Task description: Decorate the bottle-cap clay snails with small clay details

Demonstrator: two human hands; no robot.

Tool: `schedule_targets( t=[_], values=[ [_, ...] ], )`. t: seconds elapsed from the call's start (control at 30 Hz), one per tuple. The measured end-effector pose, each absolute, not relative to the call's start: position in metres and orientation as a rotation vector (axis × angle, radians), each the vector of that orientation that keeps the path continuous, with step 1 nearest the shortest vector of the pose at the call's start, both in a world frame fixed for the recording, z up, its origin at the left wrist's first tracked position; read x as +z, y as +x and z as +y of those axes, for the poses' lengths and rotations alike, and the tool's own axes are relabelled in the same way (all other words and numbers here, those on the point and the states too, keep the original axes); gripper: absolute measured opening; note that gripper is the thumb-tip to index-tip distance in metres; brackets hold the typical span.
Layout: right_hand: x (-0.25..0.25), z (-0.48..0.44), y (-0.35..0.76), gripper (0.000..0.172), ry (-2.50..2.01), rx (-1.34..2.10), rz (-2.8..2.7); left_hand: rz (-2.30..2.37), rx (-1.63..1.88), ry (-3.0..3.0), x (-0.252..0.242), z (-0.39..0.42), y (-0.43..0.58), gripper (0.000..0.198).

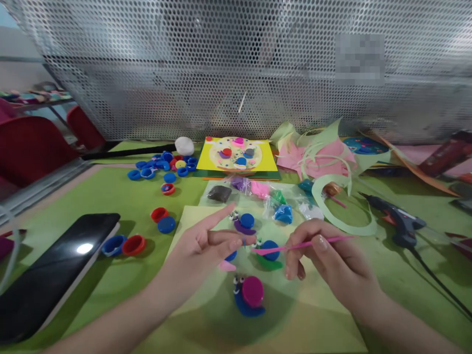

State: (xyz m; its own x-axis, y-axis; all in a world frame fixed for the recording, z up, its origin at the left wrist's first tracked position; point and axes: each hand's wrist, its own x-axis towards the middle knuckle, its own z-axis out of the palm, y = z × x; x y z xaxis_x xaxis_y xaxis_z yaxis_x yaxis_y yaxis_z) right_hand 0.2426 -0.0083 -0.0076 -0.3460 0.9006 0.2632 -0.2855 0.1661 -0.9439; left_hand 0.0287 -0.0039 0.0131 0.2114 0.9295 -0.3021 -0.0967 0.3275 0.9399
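My left hand [210,241] pinches a tiny blue bit of clay [244,242] between thumb and fingertips, index finger stretched out. In my right hand [324,258] is a thin pink modelling tool [302,245], its flat tip close to the blue bit. Beneath the hands, on a pale yellow sheet [206,319], lie several clay snails with bottle-cap shells. One has a magenta cap [252,292] on a blue body; another has a blue cap [271,250] on a green body. A purple-bodied snail [244,223] sits behind them. My left hand partly hides a pink-bodied snail [227,266].
Bags of coloured clay [260,189] lie behind the sheet. A yellow card with a snail-decorated disc [236,157] stands at the back. Blue and red caps [166,224] and a phone [62,265] are left; paper scraps [317,157] and a glue gun [398,221] are right.
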Motion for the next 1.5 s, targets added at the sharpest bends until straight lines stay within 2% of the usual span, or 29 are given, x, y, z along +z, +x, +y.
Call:
schedule_targets(
  t=[0.23, 0.37, 0.53, 0.8, 0.9, 1.07, 1.2, 1.3, 1.5],
  values=[
    [-0.0019, -0.0062, 0.2445, 0.023, -0.622, 1.409, -1.430, 1.097, 1.024, 0.894, 0.0090, -0.0027, 0.0285, 0.078],
    [-0.0017, -0.0047, 0.2440, 0.023, -0.627, 1.407, -1.464, 1.136, 1.023, 0.877, 0.0093, -0.0021, 0.0271, 0.087],
    [-0.0032, -0.0057, 0.2455, 0.022, -0.632, 1.405, -1.480, 1.202, 0.894, 0.898, 0.0121, -0.0031, 0.0278, 0.078],
    [-0.0032, -0.0055, 0.2463, 0.023, -0.622, 1.387, -1.491, 1.164, 1.013, 1.010, 0.0116, -0.0047, 0.0270, 0.085],
    [-0.0022, -0.0051, 0.2451, 0.023, -0.631, 1.371, -1.507, 1.198, 0.940, 0.975, 0.0132, -0.0051, 0.0265, 0.080],
    [-0.0006, -0.0040, 0.2436, 0.023, -0.634, 1.377, -1.482, 1.141, 0.903, 1.001, 0.0096, -0.0045, 0.0247, 0.060],
    [-0.0003, -0.0035, 0.2440, 0.023, -0.634, 1.377, -1.457, 1.134, 0.902, 1.013, 0.0080, -0.0044, 0.0244, 0.057],
    [-0.0001, -0.0044, 0.2443, 0.023, -0.651, 1.360, -1.454, 1.152, 0.887, 0.985, 0.0110, -0.0042, 0.0255, 0.060],
    [-0.0002, -0.0054, 0.2445, 0.023, -0.642, 1.354, -1.484, 1.156, 0.923, 0.894, 0.0138, -0.0034, 0.0278, 0.091]
  ],
)
